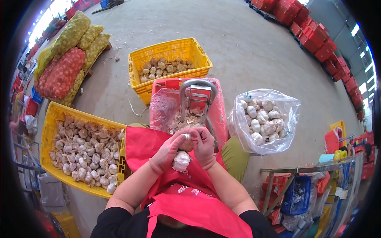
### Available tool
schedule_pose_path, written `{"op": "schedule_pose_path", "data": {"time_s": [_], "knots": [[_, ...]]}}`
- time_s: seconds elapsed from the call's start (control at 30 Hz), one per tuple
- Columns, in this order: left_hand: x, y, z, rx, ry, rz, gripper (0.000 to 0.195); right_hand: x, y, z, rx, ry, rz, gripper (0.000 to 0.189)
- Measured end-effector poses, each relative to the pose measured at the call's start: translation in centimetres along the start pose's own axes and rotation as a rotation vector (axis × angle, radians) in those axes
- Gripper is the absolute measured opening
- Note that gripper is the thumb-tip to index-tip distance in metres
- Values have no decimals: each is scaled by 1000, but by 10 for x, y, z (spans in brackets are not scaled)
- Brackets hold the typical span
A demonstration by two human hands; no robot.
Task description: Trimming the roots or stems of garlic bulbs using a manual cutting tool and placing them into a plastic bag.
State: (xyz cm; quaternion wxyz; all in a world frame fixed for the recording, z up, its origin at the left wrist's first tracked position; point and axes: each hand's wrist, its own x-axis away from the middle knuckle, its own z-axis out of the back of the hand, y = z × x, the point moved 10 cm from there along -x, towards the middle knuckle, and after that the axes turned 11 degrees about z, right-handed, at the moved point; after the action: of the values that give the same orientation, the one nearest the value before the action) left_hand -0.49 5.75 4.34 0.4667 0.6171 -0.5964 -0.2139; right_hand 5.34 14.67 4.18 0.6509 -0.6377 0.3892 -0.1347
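Both gloved hands meet over the lap around a garlic bulb (187, 145). My left hand (168, 149) wraps its left side, and my right hand (204, 148) has fingertips pinched at its upper right. The fingers cover part of that bulb. Just below it, a second, whiter garlic bulb (181, 161) rests against the red apron (148, 142). Ahead of the hands stands a red crate (218, 110) lined with clear plastic, holding loose garlic skins (186, 122). A bent metal tube frame (214, 89) rises over this crate.
Left is a yellow crate (44, 142) of untrimmed garlic; another yellow crate (166, 47) with garlic stands beyond the red one. Right, a clear plastic bag (290, 119) holds clean white bulbs. Mesh sacks (61, 71) lie stacked far left. A metal rack (279, 170) stands at lower right.
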Motion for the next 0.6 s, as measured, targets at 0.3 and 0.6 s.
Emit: {"op": "schedule_pose_path", "data": {"time_s": [0.3, 0.6], "knots": [[2, -7, 14, -28, 63, 13, 94, 5, -24, -10, 330, -194, 179, 19], [-1, -36, -2, 341, -22, 124, 68, -4, -43, -6, 510, -139, 463, 22]]}}
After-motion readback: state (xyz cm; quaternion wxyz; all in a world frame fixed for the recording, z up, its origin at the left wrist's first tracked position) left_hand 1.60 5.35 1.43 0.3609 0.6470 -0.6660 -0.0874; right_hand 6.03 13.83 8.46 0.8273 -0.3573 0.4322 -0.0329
